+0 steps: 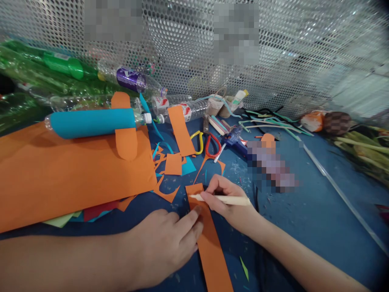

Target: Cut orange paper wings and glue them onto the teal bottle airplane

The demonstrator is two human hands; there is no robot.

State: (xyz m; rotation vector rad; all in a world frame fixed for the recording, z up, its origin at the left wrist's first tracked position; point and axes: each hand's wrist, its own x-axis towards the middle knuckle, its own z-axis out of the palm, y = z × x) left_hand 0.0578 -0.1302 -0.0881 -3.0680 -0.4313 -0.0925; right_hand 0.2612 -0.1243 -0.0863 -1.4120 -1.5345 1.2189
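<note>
One long orange paper strip [211, 243], long axis toward near edge of blue surface [306, 227]. Left hand [162, 241]: fingers loosely spread on strip. Right hand [233, 213]: pinching slim cream pen [235, 200], tip at far end.

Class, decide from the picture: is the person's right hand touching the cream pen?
Touching. The head view shows the right hand gripping the cream pen between thumb and fingers.

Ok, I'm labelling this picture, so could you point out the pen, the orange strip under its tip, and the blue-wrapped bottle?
Pen [233, 200]: head view, on the barrel.
Orange strip [212, 251]: head view, on its bare lower part.
Blue-wrapped bottle [91, 123]: head view, middle of the blue wrap.
</note>
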